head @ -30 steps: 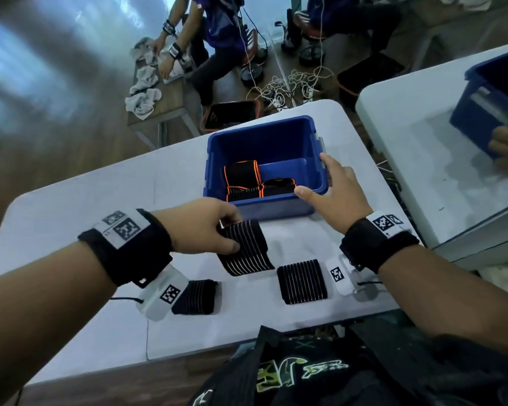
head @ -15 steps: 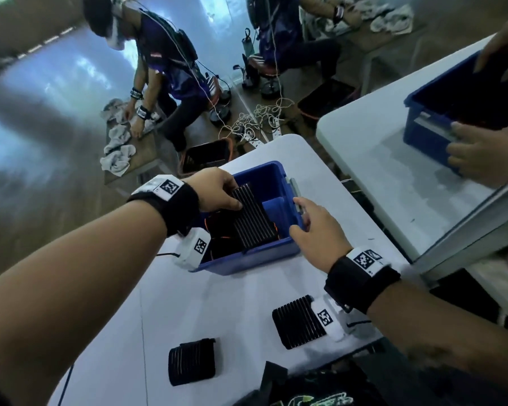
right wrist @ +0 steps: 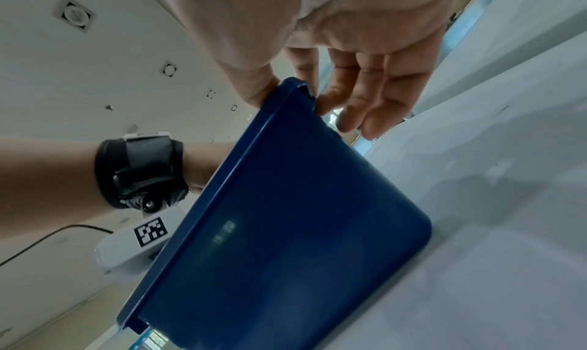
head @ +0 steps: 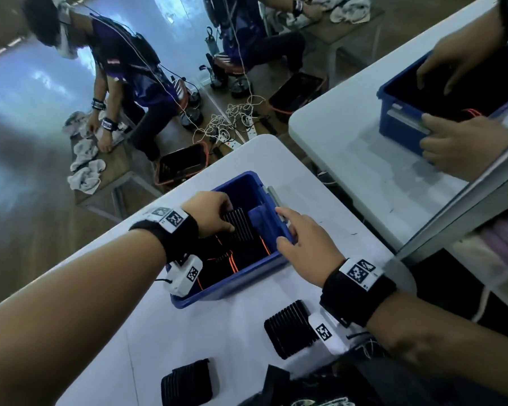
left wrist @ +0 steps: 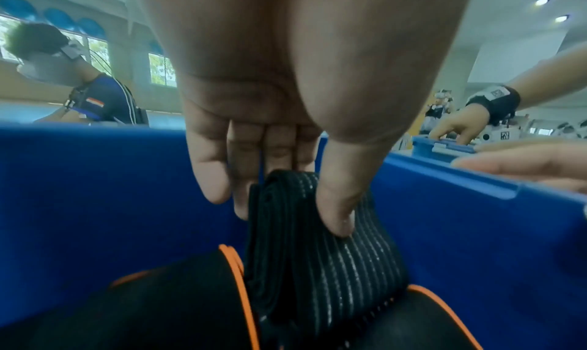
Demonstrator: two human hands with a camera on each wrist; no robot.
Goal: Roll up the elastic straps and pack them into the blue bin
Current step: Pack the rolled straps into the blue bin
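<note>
The blue bin (head: 241,284) stands mid-table and holds black rolls with orange edging (head: 232,260). Inside it, my left hand (head: 213,213) pinches a rolled black striped strap (head: 241,227) between thumb and fingers. The left wrist view shows the thumb (left wrist: 336,214) on that strap (left wrist: 343,260), which stands upright between the orange-edged rolls (left wrist: 190,295). My right hand (head: 301,243) grips the bin's right rim. In the right wrist view, my right hand (right wrist: 317,94) has its thumb on one side of the bin (right wrist: 301,230) corner and its fingers on the other. Two more rolled straps (head: 289,329) (head: 188,382) lie on the table near me.
A black bag (head: 320,391) sits at the table's near edge. Another person's hands work on a second blue bin (head: 399,121) on the white table to the right. Beyond are people at a wooden table with towels (head: 85,168), and cables on the floor.
My left hand lifted the strap from the table into the bin and now holds it lower, among the other rolls. My right hand stayed on the bin's rim.
</note>
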